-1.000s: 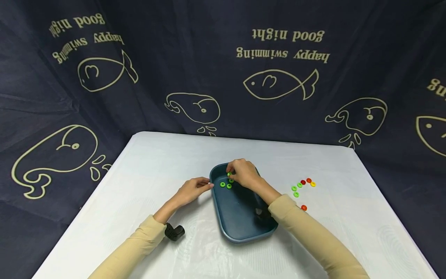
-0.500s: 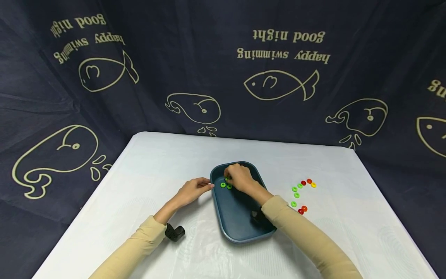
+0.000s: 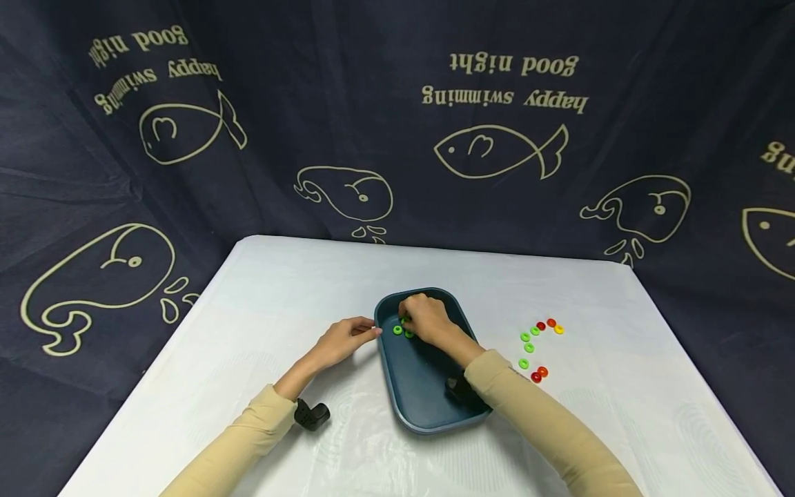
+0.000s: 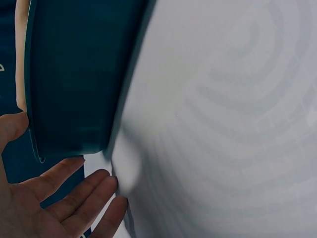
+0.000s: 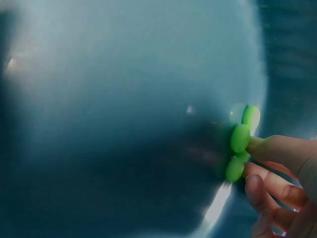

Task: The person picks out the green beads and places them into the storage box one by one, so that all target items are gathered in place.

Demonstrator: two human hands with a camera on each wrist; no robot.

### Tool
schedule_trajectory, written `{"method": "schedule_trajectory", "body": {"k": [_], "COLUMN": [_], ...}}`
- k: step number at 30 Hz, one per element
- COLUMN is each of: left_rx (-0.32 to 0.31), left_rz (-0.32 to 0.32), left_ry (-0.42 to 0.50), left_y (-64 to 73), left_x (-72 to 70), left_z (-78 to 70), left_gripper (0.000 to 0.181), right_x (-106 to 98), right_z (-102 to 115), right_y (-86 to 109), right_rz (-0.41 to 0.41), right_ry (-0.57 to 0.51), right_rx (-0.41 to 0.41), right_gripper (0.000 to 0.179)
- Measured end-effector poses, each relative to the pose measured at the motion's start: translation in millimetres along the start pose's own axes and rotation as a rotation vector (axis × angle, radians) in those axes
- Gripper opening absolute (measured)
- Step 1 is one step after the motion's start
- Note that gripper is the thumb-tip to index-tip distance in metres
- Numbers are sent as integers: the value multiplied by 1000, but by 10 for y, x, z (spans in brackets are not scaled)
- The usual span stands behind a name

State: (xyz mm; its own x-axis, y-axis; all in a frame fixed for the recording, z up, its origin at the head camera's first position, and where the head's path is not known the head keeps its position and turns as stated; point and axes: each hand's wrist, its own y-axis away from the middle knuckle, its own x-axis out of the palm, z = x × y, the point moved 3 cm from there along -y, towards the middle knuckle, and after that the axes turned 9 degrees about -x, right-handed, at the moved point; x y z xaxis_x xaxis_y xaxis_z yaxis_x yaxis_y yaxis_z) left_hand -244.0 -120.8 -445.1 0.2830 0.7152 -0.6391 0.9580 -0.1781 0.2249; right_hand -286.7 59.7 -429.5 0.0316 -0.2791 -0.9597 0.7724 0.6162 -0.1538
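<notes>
Inside the dark blue tray (image 3: 428, 393), my right hand (image 3: 428, 319) reaches down to the far left corner. Its thumb and a finger close about a small green ring (image 5: 244, 156) there, in a cluster of green rings. Another green ring (image 3: 397, 330) lies apart on the tray floor, close by. The fingers partly cover the cluster in the head view. My left hand (image 3: 340, 341) rests against the tray's left side. In the left wrist view its thumb (image 4: 17, 125) touches the rim, and its fairly straight fingers (image 4: 81, 198) lie along the outside.
Right of the tray, several small rings lie on the white tablecloth (image 3: 298, 276): green rings (image 3: 529, 347), red rings (image 3: 536, 377), orange rings (image 3: 543, 371) and a yellow ring (image 3: 559, 329). A black wrist device (image 3: 312, 414) sits under the left wrist. Dark printed cloth (image 3: 397, 124) hangs behind.
My right hand has moved slightly left and down into the tray corner, lowering to the green rings. Its forearm shift uncovers a green and a red ring on the table. The left hand stays put.
</notes>
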Motion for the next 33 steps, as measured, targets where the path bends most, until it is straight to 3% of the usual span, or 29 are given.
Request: {"method": "schedule_trajectory", "body": {"k": [18, 33], "left_rx": [3, 16], "left_rz": [2, 11], "left_ry": [-6, -1], "left_y": [9, 22], "left_x": [-16, -16], "left_z": [-3, 5], "left_gripper": [46, 47], "right_x": [-414, -837], "right_z": [-69, -342], "right_y": [52, 214], "right_rz": [-119, -196], "right_ry": [-104, -157], "right_rx": [52, 150], "right_gripper": [15, 15]}}
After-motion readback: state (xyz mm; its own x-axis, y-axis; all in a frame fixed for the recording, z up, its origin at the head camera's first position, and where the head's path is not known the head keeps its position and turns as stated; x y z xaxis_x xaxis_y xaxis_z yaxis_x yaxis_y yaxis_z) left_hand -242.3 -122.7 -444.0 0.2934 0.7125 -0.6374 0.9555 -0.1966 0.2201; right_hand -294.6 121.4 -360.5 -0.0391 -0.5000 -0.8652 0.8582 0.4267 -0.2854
